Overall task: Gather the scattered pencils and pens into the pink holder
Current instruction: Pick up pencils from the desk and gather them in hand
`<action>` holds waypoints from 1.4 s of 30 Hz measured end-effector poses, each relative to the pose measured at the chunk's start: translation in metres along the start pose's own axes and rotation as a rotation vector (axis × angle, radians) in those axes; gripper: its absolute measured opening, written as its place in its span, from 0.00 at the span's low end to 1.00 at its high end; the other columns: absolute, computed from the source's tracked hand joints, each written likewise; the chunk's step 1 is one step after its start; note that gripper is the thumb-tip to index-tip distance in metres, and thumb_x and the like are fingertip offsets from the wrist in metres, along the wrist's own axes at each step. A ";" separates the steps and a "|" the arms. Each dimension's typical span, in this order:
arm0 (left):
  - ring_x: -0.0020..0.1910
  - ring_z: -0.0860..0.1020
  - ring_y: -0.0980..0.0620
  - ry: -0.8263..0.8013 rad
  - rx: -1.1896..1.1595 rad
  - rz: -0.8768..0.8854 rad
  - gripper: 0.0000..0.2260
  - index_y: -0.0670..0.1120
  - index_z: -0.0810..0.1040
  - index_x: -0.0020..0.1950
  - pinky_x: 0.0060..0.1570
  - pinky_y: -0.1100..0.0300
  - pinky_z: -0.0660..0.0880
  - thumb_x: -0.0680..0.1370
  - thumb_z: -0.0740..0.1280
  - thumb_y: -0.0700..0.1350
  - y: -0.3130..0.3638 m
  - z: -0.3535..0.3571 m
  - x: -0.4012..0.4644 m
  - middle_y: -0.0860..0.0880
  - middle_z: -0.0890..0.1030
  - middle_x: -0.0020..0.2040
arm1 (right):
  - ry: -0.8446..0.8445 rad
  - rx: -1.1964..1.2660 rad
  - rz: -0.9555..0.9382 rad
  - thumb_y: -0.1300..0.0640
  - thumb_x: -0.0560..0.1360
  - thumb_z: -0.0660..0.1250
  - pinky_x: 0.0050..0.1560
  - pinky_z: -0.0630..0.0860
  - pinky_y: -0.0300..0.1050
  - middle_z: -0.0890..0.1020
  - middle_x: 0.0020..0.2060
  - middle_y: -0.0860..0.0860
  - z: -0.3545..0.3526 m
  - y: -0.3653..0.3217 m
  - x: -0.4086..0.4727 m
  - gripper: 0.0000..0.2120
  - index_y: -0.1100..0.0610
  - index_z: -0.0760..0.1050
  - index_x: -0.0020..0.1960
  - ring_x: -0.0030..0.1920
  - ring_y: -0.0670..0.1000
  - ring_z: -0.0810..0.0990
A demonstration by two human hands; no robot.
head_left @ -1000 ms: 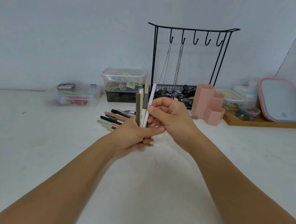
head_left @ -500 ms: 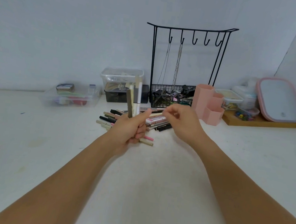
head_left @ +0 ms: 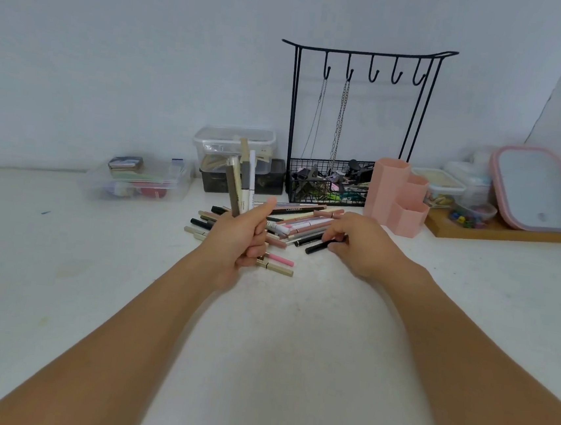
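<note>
Pens and pencils (head_left: 291, 225) lie in a loose heap on the white surface (head_left: 278, 332), between the two hands and just beyond them; the pink holder (head_left: 395, 197) stands a little past the right hand, near the far end of the heap, and looks empty from here. The left hand (head_left: 240, 239) has its grip wrapped round an upright bundle of pens (head_left: 241, 181), thumb raised against them. The right hand (head_left: 360, 244) is down at the heap's near edge, fingertips closing on a black pen (head_left: 316, 248); whether it is already pinched or only touched I cannot tell.

To do this pick well, take the black pen near its middle so it lifts level and does not drag its neighbours. Slide it into the left grip parallel to the others, loosening the thumb only briefly. The bundle looks fairly full, so emptying it into the tallest compartment soon would guard against a slip.
</note>
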State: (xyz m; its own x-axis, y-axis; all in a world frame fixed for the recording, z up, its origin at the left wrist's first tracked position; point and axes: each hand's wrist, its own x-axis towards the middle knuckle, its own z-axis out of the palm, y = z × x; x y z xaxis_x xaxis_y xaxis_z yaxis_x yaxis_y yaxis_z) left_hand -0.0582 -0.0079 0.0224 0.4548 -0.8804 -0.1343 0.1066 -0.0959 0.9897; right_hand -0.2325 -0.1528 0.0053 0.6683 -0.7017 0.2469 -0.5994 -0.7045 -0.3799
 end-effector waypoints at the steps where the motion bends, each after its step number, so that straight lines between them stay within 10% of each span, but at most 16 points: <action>1: 0.23 0.60 0.54 0.004 0.001 -0.005 0.25 0.50 0.63 0.29 0.19 0.64 0.55 0.79 0.68 0.60 0.000 0.000 -0.001 0.52 0.62 0.24 | -0.009 0.000 -0.005 0.58 0.76 0.72 0.48 0.70 0.42 0.79 0.51 0.49 -0.001 -0.001 -0.001 0.06 0.52 0.84 0.52 0.50 0.50 0.77; 18: 0.21 0.64 0.56 -0.194 -0.030 -0.050 0.21 0.45 0.77 0.37 0.18 0.67 0.55 0.80 0.65 0.61 -0.008 0.014 -0.008 0.47 0.75 0.31 | -0.056 1.361 -0.010 0.66 0.82 0.62 0.40 0.82 0.43 0.83 0.41 0.56 -0.022 -0.054 -0.011 0.06 0.63 0.73 0.58 0.37 0.52 0.83; 25: 0.22 0.68 0.54 -0.302 0.037 -0.012 0.26 0.46 0.82 0.40 0.18 0.66 0.57 0.74 0.63 0.69 -0.006 0.016 -0.012 0.45 0.79 0.33 | -0.053 1.353 -0.004 0.69 0.79 0.65 0.42 0.82 0.44 0.83 0.41 0.56 -0.020 -0.058 -0.012 0.13 0.61 0.71 0.62 0.38 0.53 0.83; 36: 0.20 0.62 0.54 -0.285 -0.011 0.021 0.19 0.48 0.69 0.32 0.20 0.68 0.63 0.73 0.73 0.54 -0.010 0.018 -0.013 0.50 0.62 0.22 | -0.029 1.053 -0.030 0.70 0.74 0.71 0.37 0.79 0.38 0.84 0.42 0.55 -0.011 -0.063 -0.014 0.11 0.57 0.81 0.52 0.39 0.48 0.82; 42: 0.21 0.64 0.55 -0.186 -0.070 0.013 0.21 0.49 0.65 0.32 0.19 0.66 0.59 0.74 0.70 0.59 -0.001 0.005 -0.005 0.50 0.63 0.25 | 0.171 0.231 -0.017 0.66 0.76 0.70 0.47 0.72 0.37 0.83 0.49 0.48 -0.014 -0.019 -0.002 0.10 0.54 0.83 0.53 0.39 0.39 0.75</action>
State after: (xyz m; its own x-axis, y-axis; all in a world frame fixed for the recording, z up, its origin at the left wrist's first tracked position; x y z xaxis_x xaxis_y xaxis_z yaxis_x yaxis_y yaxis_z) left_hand -0.0655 -0.0058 0.0219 0.2865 -0.9525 -0.1032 0.1662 -0.0566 0.9845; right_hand -0.2288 -0.1393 0.0241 0.5815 -0.7118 0.3940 -0.4594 -0.6870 -0.5630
